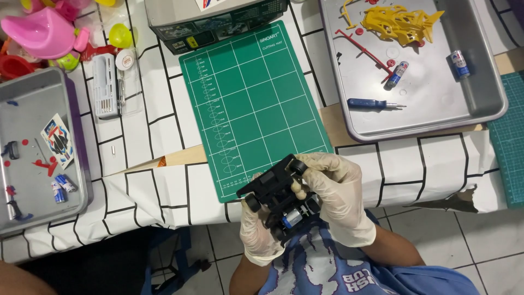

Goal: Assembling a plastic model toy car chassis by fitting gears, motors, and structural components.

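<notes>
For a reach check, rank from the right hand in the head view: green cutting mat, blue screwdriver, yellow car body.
From the right hand:
1. Green cutting mat, just above-left of it.
2. Blue screwdriver, in the right tray's lower part.
3. Yellow car body, at that tray's top.

We see bright, even overhead light, soft short shadows. Mild glare on metal tray (pixel 480 93) upper right. Focus sharp mid-frame; slight softness, wide-angle bend at edges.

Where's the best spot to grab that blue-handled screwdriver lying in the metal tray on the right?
Probably the thick blue handle of the screwdriver, pinched from above across its width. It lies flat with bare tray floor on both sides, handle to the left and thin metal tip to the right, so the handle gives the surest hold.
</notes>
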